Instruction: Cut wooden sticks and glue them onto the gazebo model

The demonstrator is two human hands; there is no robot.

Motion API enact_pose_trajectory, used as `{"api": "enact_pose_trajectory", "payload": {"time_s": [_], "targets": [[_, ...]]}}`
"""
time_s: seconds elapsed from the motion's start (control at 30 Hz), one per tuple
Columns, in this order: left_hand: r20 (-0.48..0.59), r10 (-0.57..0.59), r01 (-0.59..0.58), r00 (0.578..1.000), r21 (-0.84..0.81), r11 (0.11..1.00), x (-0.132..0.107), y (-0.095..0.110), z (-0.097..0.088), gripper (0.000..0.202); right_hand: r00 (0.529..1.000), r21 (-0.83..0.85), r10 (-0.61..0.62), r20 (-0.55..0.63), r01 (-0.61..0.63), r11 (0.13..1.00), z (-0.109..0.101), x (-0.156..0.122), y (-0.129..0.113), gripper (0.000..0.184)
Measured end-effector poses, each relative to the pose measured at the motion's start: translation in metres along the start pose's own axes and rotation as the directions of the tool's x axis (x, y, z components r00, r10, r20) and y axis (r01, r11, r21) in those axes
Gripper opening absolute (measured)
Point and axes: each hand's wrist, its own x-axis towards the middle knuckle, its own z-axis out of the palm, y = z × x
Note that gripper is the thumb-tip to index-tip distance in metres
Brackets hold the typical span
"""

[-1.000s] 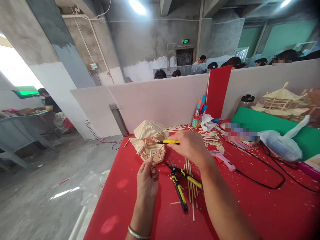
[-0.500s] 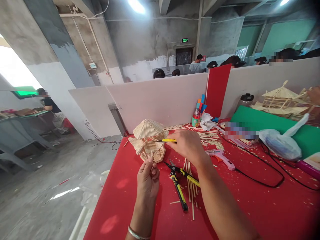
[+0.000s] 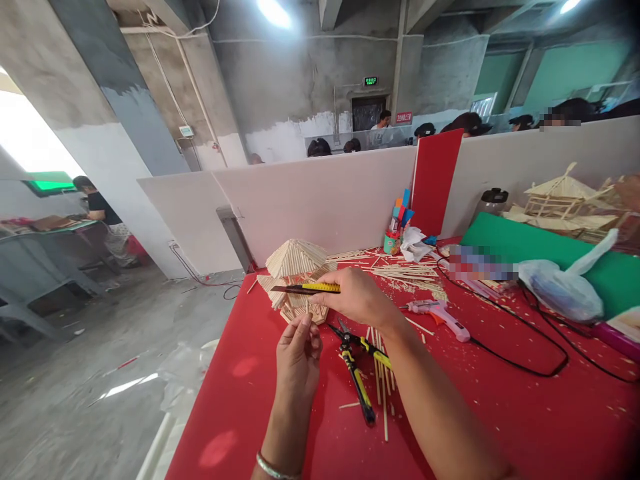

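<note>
My right hand (image 3: 363,297) grips a yellow and black utility knife (image 3: 320,288), its blade pointing left across the front of a small wooden-stick pavilion model (image 3: 296,259). Just below, my left hand (image 3: 299,353) pinches a short wooden stick (image 3: 308,309) upright between thumb and fingertips. The model has a conical stick roof and a flat stick base, partly covered by my hands and the knife. Cutting pliers (image 3: 357,377) with yellow and black handles lie spread on the red table, on top of several loose sticks (image 3: 385,400).
A pink glue gun (image 3: 445,320) with a black cord lies to the right. Behind it are a pile of sticks (image 3: 405,272), a cup of tools (image 3: 392,242) and a green board (image 3: 530,260). A white partition (image 3: 320,207) closes off the table's back.
My right hand has moved left and slightly down with the knife, which now reaches further across the model. My left hand has barely shifted, still pinching the short stick.
</note>
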Motion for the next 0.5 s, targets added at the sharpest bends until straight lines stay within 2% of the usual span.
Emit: {"api": "enact_pose_trajectory", "payload": {"time_s": [0.13, 0.37, 0.5], "targets": [[0.011, 0.002, -0.002, 1.0, 0.006, 1.0, -0.0015, -0.0015, 0.0007, 0.041, 0.997, 0.081, -0.014, 0.071, 0.008, 0.997, 0.0061, 0.001, -0.003, 0.015], [0.08, 0.013, -0.014, 0.997, 0.015, 1.0, -0.0036, -0.0012, 0.0024, 0.036, 0.994, 0.082, 0.019, 0.106, -0.028, 0.996, 0.0098, 0.0014, -0.0074, 0.013], [-0.007, 0.131, -0.131, 0.991, 0.004, 0.991, -0.0023, 0.0027, 0.0024, 0.042, 0.996, 0.049, -0.002, 0.092, -0.002, 0.999, 0.0088, 0.0014, -0.0056, 0.012]]}}
